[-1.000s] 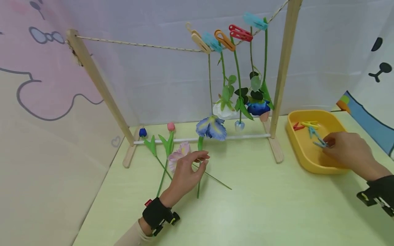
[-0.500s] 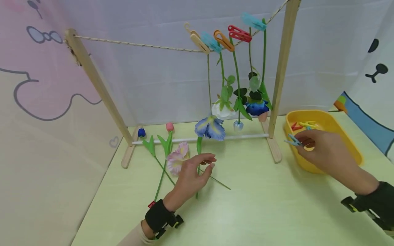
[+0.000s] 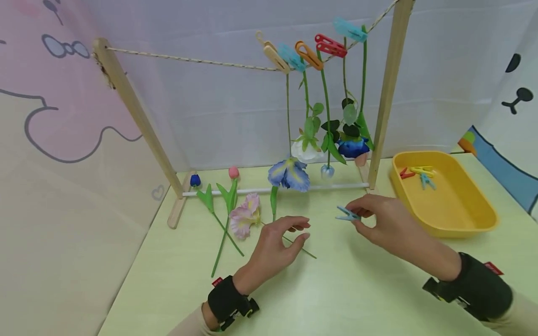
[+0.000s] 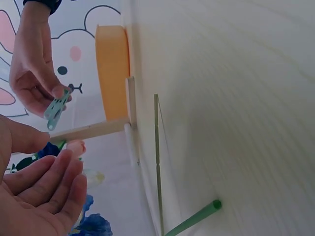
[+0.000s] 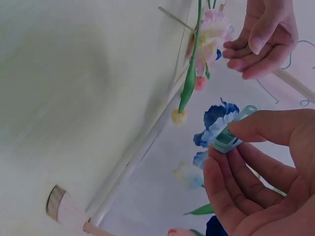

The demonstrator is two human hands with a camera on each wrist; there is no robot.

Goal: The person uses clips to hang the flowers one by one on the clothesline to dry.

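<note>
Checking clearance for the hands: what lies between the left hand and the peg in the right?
Only bare table between left hand and blue peg, in the head view.

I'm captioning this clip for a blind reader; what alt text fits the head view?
A person's right hand pinches a light blue plastic clothes peg above a pale green table, while the left hand hovers over green-stemmed artificial flowers. Behind, more flowers hang pegged to a wooden-framed string line, beside a yellow tray.

Light-blue clothespin point(image 3: 347, 214) in right hand point(image 3: 384, 223). Tray point(image 3: 462, 223) at 3 o'clock was yellow. Tabletop point(image 3: 357, 289) pale green. Line pegs cream point(image 3: 275, 55), blue point(image 3: 292, 58), orange point(image 3: 308, 55), red point(image 3: 330, 45), turquoise point(image 3: 350, 29). Lying flower point(image 3: 245, 217) pink.
</note>
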